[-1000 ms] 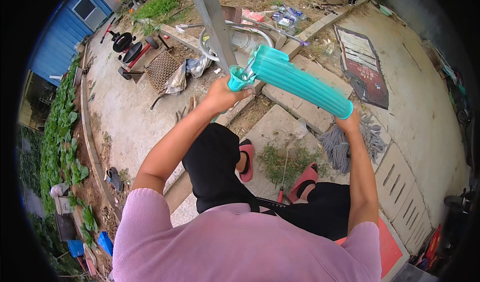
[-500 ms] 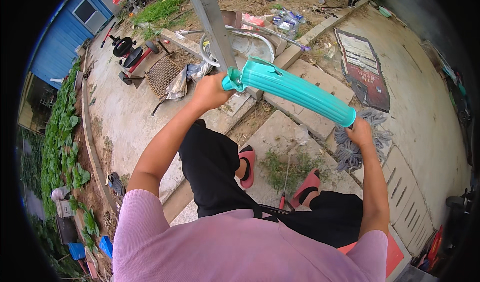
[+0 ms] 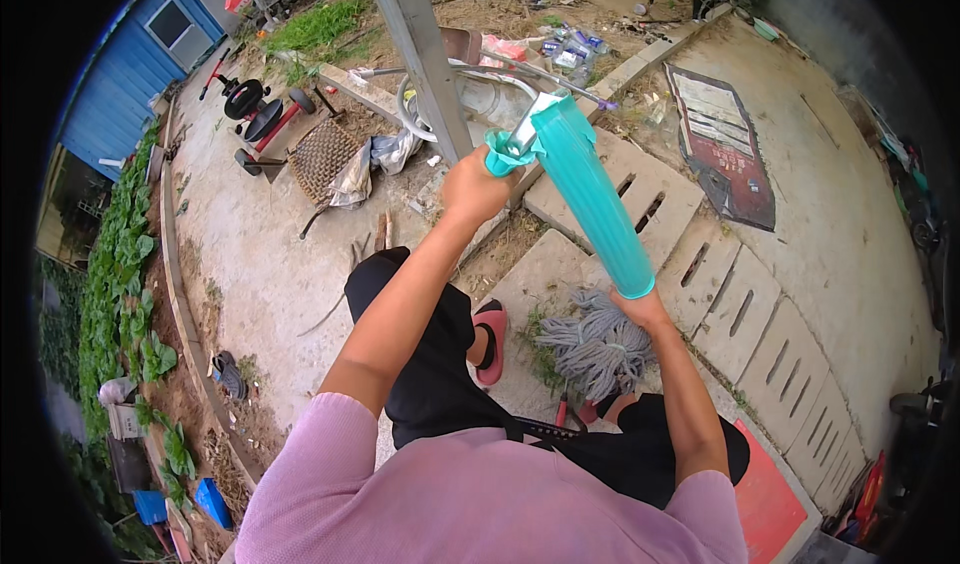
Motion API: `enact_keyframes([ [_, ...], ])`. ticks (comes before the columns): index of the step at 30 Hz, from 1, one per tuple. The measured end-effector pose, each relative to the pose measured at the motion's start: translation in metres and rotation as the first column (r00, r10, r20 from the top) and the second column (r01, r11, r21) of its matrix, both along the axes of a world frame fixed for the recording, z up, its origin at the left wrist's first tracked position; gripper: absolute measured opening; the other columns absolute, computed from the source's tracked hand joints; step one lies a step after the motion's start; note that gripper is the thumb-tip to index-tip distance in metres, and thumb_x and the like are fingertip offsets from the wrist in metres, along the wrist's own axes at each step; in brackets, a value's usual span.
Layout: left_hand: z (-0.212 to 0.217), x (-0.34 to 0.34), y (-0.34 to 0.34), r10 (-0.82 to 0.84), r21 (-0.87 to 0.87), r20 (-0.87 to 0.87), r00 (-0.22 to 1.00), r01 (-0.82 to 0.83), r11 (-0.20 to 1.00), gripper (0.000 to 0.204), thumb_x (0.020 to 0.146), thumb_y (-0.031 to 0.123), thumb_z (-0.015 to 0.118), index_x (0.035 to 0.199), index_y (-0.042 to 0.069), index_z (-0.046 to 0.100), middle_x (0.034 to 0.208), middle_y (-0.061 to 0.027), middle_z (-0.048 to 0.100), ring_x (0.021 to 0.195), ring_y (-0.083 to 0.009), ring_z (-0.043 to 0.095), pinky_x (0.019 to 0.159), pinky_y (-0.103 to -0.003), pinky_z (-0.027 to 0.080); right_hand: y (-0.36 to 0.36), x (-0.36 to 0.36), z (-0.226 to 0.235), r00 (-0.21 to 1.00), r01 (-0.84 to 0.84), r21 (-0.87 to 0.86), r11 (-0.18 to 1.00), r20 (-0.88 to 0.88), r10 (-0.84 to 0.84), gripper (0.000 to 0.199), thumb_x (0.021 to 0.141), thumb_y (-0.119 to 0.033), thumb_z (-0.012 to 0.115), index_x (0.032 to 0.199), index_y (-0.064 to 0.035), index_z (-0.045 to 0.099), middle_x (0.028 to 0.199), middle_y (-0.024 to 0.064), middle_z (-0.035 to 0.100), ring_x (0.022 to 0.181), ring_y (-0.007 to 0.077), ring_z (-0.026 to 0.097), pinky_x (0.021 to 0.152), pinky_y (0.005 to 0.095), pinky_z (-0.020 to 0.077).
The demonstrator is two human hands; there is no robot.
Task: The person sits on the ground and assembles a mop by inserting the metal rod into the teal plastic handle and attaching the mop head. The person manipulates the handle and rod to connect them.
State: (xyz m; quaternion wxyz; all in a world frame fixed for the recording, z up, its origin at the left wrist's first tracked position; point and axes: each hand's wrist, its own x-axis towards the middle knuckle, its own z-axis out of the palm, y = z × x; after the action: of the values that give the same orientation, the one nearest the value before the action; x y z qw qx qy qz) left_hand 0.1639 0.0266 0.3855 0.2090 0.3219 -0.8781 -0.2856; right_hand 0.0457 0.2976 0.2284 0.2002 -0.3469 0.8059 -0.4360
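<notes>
Concrete yard below; left hand (image 3: 472,186) raised, right hand (image 3: 640,309) gripping teal mop sleeve (image 3: 592,196).

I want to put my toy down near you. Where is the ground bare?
Bare concrete lies to the left, between the woven basket and the garden edge. The smooth slab right of the slotted covers is bare too. It is crowded by the feet: the grey mop head lies under the teal tube, and clutter surrounds the metal post.
</notes>
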Motion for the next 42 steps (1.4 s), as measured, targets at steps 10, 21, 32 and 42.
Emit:
enact_keyframes([
  [10, 0.007, 0.016, -0.044, -0.074, -0.106, 0.078, 0.994, 0.082, 0.991, 0.029, 0.069, 0.029, 0.060, 0.093, 0.012, 0.057, 0.084, -0.0163, 0.062, 0.079, -0.0366, 0.057, 0.069, -0.043, 0.045, 0.010, -0.004, 0.037, 0.969, 0.149, 0.233, 0.961, -0.229, -0.095, 0.029, 0.066, -0.017, 0.064, 0.090, -0.0042, 0.057, 0.090, 0.0178, 0.060, 0.084, 0.0338, 0.057, 0.073, 0.0389, 0.0450],
  [21, 0.012, 0.035, -0.044, -0.333, -0.206, 0.257, 0.907, 0.388, 0.898, 0.023, 0.071, 0.013, 0.057, 0.088, 0.002, 0.045, 0.062, -0.0155, 0.055, 0.055, -0.0313, 0.056, 0.051, -0.041, 0.044, 0.045, -0.076, 0.168, 0.198, 0.691, 0.136, 0.710, -0.980, -0.005, 0.014, 0.077, -0.018, 0.054, 0.086, -0.0071, 0.052, 0.092, 0.0075, 0.054, 0.095, 0.0257, 0.049, 0.088, 0.0554, 0.0302],
  [32, 0.053, 0.150, 0.037, -0.858, 0.984, -0.150, 0.491, 0.158, -0.082, 0.020, 0.070, 0.004, 0.061, 0.076, 0.000, 0.042, 0.049, -0.0024, 0.043, 0.035, -0.0095, 0.041, 0.034, -0.023, 0.032, 0.051, -0.119, 0.193, 0.371, 0.284, 0.244, 0.927, -0.920, 0.129, 0.015, 0.066, -0.013, 0.058, 0.079, -0.0064, 0.053, 0.087, 0.0106, 0.054, 0.094, 0.0298, 0.049, 0.093, 0.0504, 0.0289],
  [42, 0.053, 0.135, 0.030, -0.347, 0.782, -0.620, 0.703, 0.515, -0.352, 0.022, 0.071, 0.002, 0.058, 0.080, 0.002, 0.039, 0.045, -0.0032, 0.039, 0.030, -0.0111, 0.040, 0.032, -0.023, 0.025, -0.033, -0.067, 0.075, 0.868, 0.127, 0.264, 0.956, -0.496, 0.022, 0.026, 0.070, -0.028, 0.058, 0.074, -0.0025, 0.062, 0.076, 0.0214, 0.059, 0.073, 0.0382, 0.056, 0.068, 0.0409, 0.0457],
])
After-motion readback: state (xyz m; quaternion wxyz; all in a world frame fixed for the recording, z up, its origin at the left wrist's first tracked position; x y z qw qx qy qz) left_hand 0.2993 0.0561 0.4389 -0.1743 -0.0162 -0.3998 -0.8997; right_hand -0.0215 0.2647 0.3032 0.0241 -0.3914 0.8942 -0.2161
